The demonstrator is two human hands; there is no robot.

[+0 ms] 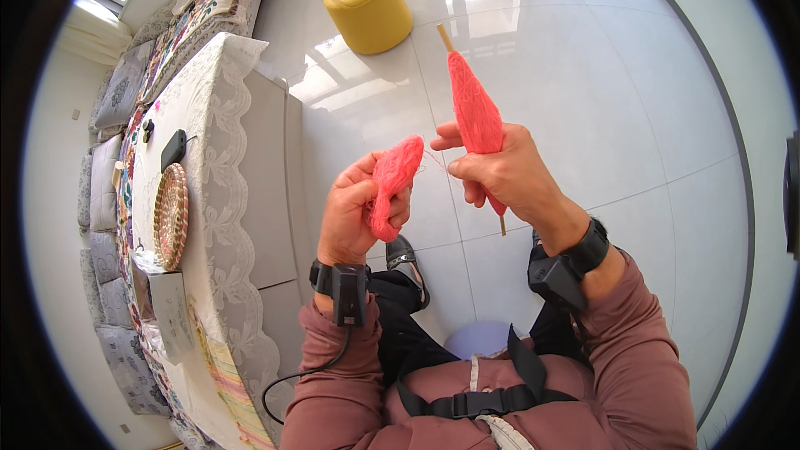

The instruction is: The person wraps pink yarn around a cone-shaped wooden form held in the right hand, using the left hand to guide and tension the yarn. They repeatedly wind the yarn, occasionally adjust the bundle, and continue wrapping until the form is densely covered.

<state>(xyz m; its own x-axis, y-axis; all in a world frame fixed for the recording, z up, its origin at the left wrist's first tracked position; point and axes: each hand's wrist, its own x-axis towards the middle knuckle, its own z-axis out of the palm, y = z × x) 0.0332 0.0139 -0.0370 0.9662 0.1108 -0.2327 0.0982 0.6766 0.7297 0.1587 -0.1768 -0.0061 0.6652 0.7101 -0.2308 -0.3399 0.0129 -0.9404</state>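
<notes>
My left hand (359,200) grips a loose bundle of coral-pink thread (400,165), its rounded end up and a twisted tail hanging by my palm. In my right hand (509,169) is a wooden stick (445,37) wound with the same pink thread (472,106), thickest in the middle and tapering at both ends. The stick stands nearly upright, bare at its top and bottom tips. A few thin strands (435,159) stretch across the gap between the bundle and my right fingers. Both hands are raised in front of my lap, above the floor.
To the left stands a table with a lace-edged cloth (234,200), bearing a woven basket (170,217), a black device (173,150) and a white box (170,309). A yellow round stool (369,9) is ahead on the tiled floor (581,106). Cushions (105,184) line the left wall.
</notes>
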